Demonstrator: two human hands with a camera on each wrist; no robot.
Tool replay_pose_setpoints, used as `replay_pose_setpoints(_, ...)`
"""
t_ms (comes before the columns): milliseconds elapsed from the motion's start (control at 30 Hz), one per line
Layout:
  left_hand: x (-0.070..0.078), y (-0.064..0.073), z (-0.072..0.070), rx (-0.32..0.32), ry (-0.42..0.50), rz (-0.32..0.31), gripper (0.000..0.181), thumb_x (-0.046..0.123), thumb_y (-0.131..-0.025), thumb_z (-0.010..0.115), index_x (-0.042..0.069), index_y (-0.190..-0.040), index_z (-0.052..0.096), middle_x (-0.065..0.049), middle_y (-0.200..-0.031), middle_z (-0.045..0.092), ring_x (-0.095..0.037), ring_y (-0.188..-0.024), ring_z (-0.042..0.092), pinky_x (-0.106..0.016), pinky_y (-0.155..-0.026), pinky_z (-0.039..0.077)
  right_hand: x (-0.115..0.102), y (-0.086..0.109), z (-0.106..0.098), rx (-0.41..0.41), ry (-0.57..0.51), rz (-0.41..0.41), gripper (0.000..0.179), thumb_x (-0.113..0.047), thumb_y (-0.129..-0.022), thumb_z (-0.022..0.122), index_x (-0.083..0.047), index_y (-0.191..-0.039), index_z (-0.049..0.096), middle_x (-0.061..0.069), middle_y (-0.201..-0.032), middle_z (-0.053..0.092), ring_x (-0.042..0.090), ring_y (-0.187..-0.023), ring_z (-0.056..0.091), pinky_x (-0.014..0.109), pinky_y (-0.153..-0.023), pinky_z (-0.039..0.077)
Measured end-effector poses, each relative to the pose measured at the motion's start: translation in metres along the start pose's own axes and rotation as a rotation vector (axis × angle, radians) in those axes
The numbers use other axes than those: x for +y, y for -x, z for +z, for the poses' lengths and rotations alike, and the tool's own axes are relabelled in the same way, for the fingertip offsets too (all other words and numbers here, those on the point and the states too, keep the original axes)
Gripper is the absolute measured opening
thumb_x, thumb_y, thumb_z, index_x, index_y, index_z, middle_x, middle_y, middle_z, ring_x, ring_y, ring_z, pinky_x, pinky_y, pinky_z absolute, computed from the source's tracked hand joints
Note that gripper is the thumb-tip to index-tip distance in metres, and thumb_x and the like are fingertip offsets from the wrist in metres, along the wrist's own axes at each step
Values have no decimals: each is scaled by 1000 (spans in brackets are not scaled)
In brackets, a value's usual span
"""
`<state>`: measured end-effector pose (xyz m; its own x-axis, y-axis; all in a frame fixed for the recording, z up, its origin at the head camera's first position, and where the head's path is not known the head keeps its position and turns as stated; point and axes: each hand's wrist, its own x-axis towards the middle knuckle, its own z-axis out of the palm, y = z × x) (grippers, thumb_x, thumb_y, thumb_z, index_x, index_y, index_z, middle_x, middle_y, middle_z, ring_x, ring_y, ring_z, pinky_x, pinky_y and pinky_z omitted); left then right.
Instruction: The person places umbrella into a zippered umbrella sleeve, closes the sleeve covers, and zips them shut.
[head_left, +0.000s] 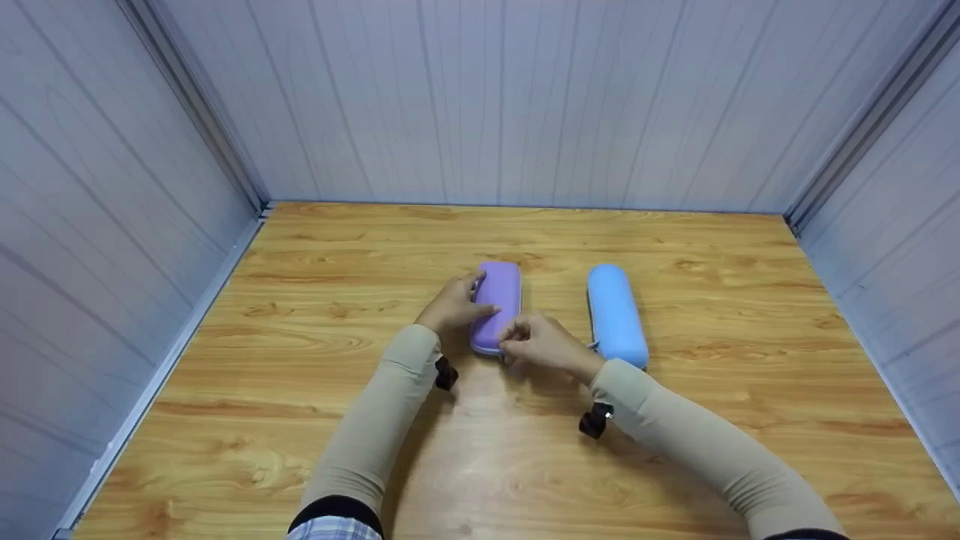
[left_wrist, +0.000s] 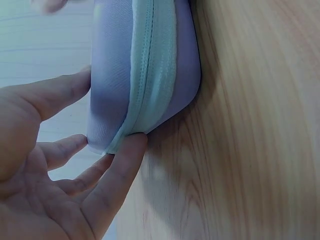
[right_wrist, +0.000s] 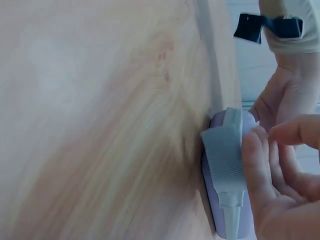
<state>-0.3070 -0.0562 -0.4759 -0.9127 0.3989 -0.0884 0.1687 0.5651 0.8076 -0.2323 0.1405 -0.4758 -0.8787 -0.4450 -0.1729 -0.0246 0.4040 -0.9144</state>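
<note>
A purple zippered case [head_left: 501, 289] lies on the wooden table in the head view. My left hand [head_left: 454, 301] grips its left side, thumb across the top. In the left wrist view, the fingers [left_wrist: 122, 170] press against the case near its pale zipper band [left_wrist: 152, 65]. My right hand [head_left: 546, 343] is at the near right corner, thumb and fingertips brought together as in a pinch on the zipper pull, which the fingers mostly hide. A grey ribbed strap [right_wrist: 223, 157] shows on the case's end in the right wrist view.
A blue case [head_left: 618, 315] lies to the right, just beyond my right wrist. Pale panelled walls [head_left: 465, 105] enclose the wooden table [head_left: 300, 330] at the back and both sides.
</note>
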Motion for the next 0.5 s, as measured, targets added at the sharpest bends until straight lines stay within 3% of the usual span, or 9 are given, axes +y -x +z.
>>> replay_pose_setpoints(200, -1, 0, -1, 10, 43, -32, 82, 16, -92, 75, -1, -156, 27, -27, -150, 41, -38, -136, 44, -40, -110, 39, 7, 7, 1, -144, -42, 123, 24, -15, -98, 63, 3, -111, 70, 14, -95, 73, 26, -81, 72, 37, -74, 60)
replay_pose_setpoints(500, 0, 2, -1, 15, 39, -51, 83, 17, -91, 75, 1, -157, 27, -23, -154, 38, -35, -139, 42, -39, -112, 36, 11, 10, -3, -166, -78, 193, 29, -18, -101, 62, 4, -118, 68, 14, -92, 74, 21, -75, 72, 33, -69, 60)
